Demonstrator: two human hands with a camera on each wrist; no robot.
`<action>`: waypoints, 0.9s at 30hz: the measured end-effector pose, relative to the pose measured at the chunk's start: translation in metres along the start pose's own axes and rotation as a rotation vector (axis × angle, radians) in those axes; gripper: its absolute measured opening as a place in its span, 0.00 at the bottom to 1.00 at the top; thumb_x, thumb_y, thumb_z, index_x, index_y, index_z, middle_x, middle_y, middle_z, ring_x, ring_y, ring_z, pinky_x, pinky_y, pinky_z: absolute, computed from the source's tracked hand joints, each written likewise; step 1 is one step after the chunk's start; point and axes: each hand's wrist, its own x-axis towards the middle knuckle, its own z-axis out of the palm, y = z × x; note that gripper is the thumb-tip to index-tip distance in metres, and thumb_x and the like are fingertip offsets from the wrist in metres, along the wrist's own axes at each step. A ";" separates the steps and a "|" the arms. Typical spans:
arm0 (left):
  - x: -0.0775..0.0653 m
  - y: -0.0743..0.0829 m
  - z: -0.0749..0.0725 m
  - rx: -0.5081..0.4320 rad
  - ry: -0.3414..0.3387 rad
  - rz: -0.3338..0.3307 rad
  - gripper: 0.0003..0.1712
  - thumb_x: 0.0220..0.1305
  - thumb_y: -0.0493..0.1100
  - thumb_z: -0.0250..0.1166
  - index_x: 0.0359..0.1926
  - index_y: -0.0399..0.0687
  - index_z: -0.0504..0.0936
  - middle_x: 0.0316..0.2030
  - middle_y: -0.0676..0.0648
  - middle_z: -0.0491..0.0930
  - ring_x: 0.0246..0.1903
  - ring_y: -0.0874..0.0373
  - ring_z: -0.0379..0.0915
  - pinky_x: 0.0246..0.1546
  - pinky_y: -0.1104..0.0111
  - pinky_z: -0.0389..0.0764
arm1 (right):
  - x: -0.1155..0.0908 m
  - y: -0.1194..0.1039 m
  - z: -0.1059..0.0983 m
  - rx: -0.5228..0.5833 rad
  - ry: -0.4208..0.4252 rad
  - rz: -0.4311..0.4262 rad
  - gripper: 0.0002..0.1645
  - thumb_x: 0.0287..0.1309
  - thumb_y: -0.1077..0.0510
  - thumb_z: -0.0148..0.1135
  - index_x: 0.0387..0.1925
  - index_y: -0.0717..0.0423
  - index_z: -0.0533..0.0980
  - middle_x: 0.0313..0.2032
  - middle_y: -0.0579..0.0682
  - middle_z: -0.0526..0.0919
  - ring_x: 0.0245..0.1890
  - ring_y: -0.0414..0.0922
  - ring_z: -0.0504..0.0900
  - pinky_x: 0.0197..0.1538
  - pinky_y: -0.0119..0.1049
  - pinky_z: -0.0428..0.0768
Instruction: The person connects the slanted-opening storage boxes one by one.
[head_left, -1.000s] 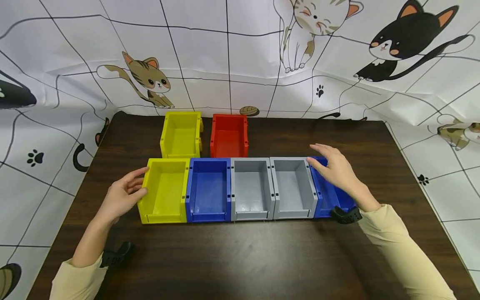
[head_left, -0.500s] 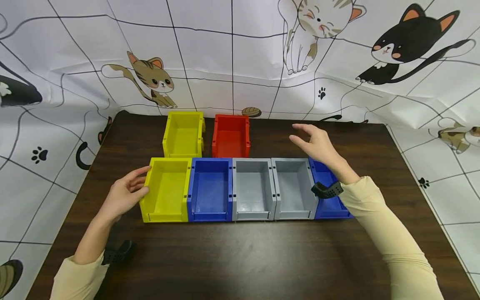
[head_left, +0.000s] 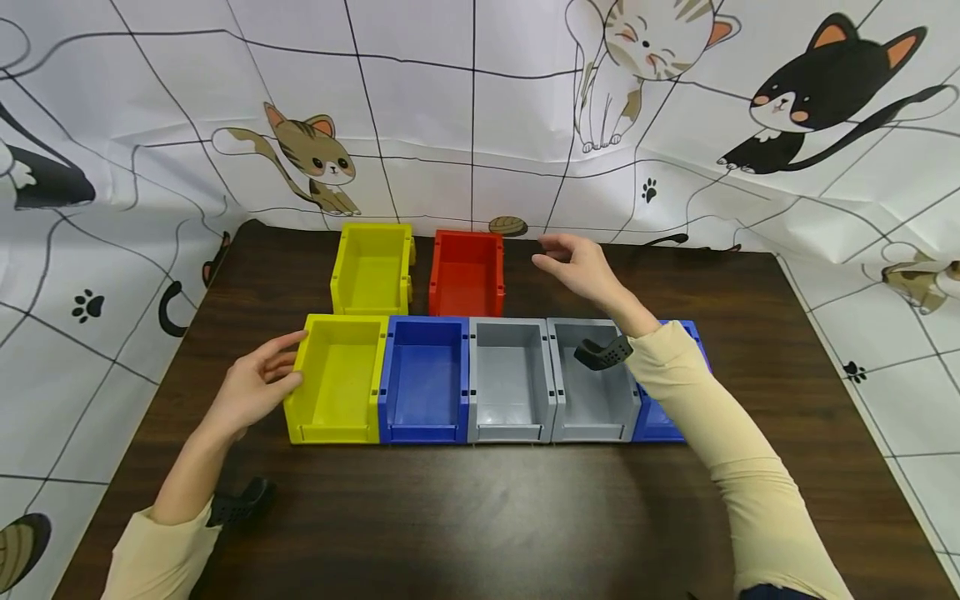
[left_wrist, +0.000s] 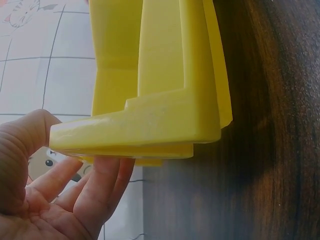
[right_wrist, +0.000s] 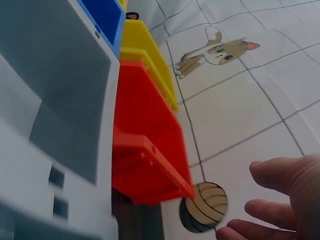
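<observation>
A white backdrop [head_left: 420, 100] printed with cartoon cats rises behind a dark brown wood-grain table [head_left: 480, 517]. On the table, open-topped rectangular plastic bins form a front row, from the left: a yellow front bin [head_left: 341, 383], a blue bin [head_left: 425, 379], two grey bins [head_left: 510, 375] and a blue end bin [head_left: 658, 423]. Behind stand a yellow rear bin [head_left: 372, 271] and a red bin [head_left: 467, 279]. The left hand [head_left: 253, 385] pinches the yellow front bin's left wall; the right hand [head_left: 583, 271], fingers loosely extended, holds nothing near the red bin.
</observation>
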 end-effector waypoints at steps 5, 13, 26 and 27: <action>0.000 0.001 0.000 0.003 0.001 -0.002 0.32 0.62 0.28 0.56 0.68 0.36 0.60 0.54 0.26 0.71 0.49 0.37 0.71 0.36 0.80 0.76 | 0.014 -0.001 0.017 0.058 -0.013 0.035 0.25 0.61 0.56 0.59 0.58 0.64 0.72 0.54 0.60 0.77 0.51 0.52 0.77 0.51 0.44 0.76; -0.001 0.001 0.000 -0.001 -0.004 -0.001 0.32 0.63 0.29 0.55 0.68 0.37 0.60 0.54 0.26 0.70 0.49 0.38 0.72 0.35 0.80 0.76 | 0.028 -0.002 0.039 0.068 -0.045 0.163 0.23 0.61 0.56 0.58 0.54 0.66 0.74 0.48 0.61 0.80 0.46 0.53 0.79 0.48 0.42 0.78; -0.001 -0.001 0.000 -0.008 0.000 0.009 0.32 0.63 0.29 0.55 0.68 0.37 0.60 0.54 0.26 0.71 0.49 0.38 0.72 0.35 0.81 0.76 | 0.042 -0.005 0.064 0.183 -0.053 0.345 0.23 0.60 0.55 0.60 0.51 0.69 0.75 0.38 0.62 0.82 0.37 0.55 0.81 0.46 0.43 0.80; -0.001 -0.001 0.000 -0.008 0.001 0.008 0.32 0.63 0.29 0.55 0.68 0.37 0.60 0.54 0.26 0.70 0.49 0.38 0.72 0.36 0.81 0.76 | 0.044 -0.004 0.066 0.189 -0.053 0.353 0.23 0.60 0.56 0.60 0.52 0.69 0.75 0.37 0.61 0.82 0.35 0.54 0.81 0.46 0.42 0.80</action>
